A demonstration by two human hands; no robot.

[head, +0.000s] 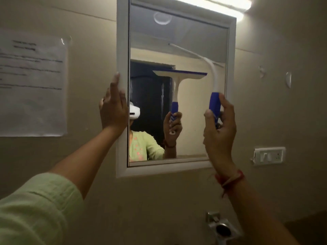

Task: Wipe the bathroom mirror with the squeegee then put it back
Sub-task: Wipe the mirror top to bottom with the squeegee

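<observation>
The white-framed mirror (231, 50) hangs on the beige wall. My right hand (219, 131) grips the blue handle of the squeegee (215, 101), whose white neck curves up and left with the blade edge pressed on the upper glass. The mirror shows the squeegee's reflection, blade and handle, near the middle. My left hand (114, 110) rests flat on the mirror frame's left edge, fingers pointing up.
A taped paper notice (31, 82) is on the wall at the left. A switch and socket plate (269, 155) sits right of the mirror, with small wall hooks (288, 79) above it. A metal tap fitting (221, 227) is below. A tube light (230, 4) glows above.
</observation>
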